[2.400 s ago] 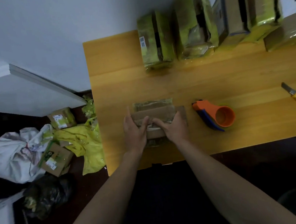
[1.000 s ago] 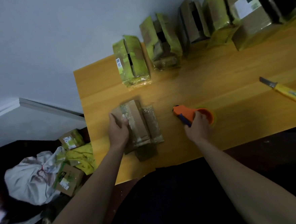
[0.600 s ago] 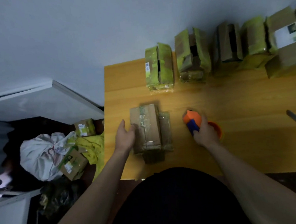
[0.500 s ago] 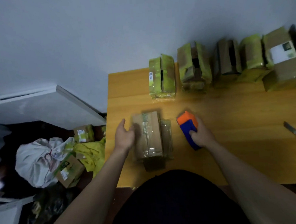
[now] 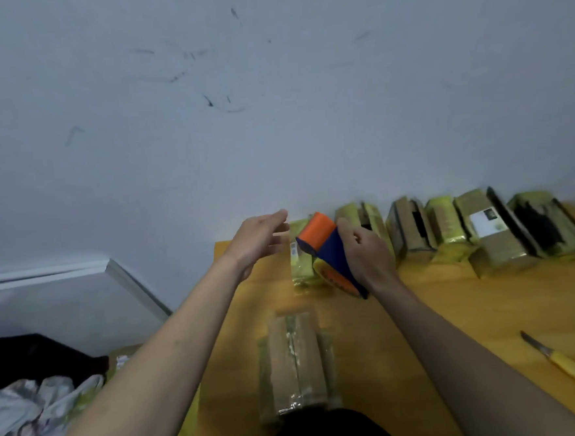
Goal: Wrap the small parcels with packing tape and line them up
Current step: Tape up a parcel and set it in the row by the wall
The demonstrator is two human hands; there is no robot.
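The right hand [image 5: 367,253] is gripping the tape dispenser [image 5: 329,252], its fingers curling around the blue and orange body and holding it raised above the table [image 5: 490,312]. The left hand [image 5: 257,243] is reaching toward the dispenser's orange end with fingers extended and loosely spread, holding nothing; whether the fingertips are touching the dispenser cannot be determined, as that area is blurred. The brown parcel [image 5: 298,363] is lying flat on the table near the person's body, below both hands and apart from them. A row of wrapped parcels [image 5: 450,230] is standing along the wall edge of the table. A yellow-handled knife [image 5: 572,371] is lying on the table to the right.
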